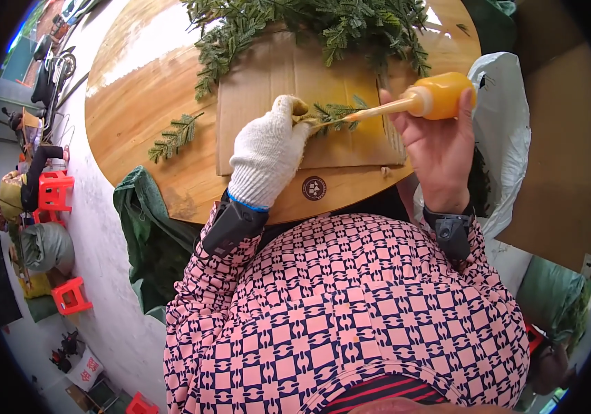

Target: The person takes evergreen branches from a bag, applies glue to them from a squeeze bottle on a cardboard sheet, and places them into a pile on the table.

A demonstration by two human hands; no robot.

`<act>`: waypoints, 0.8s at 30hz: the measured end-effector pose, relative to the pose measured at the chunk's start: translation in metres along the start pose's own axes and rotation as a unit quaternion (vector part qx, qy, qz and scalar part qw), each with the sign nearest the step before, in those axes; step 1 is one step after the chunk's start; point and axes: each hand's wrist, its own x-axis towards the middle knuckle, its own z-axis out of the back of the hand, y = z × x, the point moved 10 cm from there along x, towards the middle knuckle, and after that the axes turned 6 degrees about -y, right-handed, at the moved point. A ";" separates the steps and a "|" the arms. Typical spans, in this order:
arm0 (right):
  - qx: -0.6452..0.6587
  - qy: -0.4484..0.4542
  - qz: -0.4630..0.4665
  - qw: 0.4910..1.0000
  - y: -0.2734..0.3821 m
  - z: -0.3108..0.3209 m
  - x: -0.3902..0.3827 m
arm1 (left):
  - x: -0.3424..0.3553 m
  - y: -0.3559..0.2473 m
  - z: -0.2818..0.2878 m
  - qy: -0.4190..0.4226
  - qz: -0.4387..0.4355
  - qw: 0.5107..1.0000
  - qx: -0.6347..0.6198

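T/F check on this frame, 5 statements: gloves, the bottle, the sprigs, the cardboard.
1. The left hand wears a white knit glove. True.
2. The right hand is gloved too. False: it is bare.
3. The right hand holds an orange squeeze bottle with a long nozzle. True.
4. The small green fern-like sprig pinched by the left hand lies on the bare wood. False: it lies on the flat brown cardboard sheet.
5. A loose green sprig lies on the round wooden table, left of the cardboard. True.
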 end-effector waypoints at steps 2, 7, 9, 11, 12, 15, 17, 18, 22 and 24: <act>0.005 -0.010 -0.021 1.000 -0.014 -0.001 0.000 | -0.001 -0.001 0.002 -0.006 -0.009 1.000 0.009; -0.021 -0.033 -0.078 0.996 -0.039 -0.007 -0.007 | 0.002 -0.006 0.005 -0.013 -0.006 1.000 -0.003; -0.039 -0.032 -0.076 0.996 -0.038 -0.012 -0.010 | 0.004 -0.005 0.004 -0.012 0.008 1.000 -0.016; -0.023 -0.028 -0.071 0.997 -0.032 -0.016 -0.011 | 0.007 -0.007 0.005 -0.021 -0.010 0.999 -0.038; -0.008 -0.023 -0.067 0.997 -0.029 -0.020 -0.012 | 0.008 -0.008 0.005 -0.027 -0.019 0.998 -0.050; 0.007 -0.016 -0.065 0.998 -0.027 -0.027 -0.014 | 0.009 -0.004 0.003 -0.020 -0.007 0.999 -0.041; 0.007 -0.012 -0.063 0.998 -0.025 -0.029 -0.015 | 0.011 -0.003 0.001 -0.018 -0.003 0.999 -0.038; 0.007 -0.011 -0.063 0.998 -0.026 -0.029 -0.014 | 0.012 -0.004 0.000 -0.020 -0.006 0.999 -0.026; -0.029 -0.006 -0.082 0.996 -0.037 -0.016 -0.005 | 0.011 -0.007 -0.002 -0.024 -0.021 0.999 0.009; -0.042 -0.028 -0.065 0.997 -0.042 -0.003 0.007 | 0.010 -0.013 -0.002 -0.026 -0.045 0.998 0.036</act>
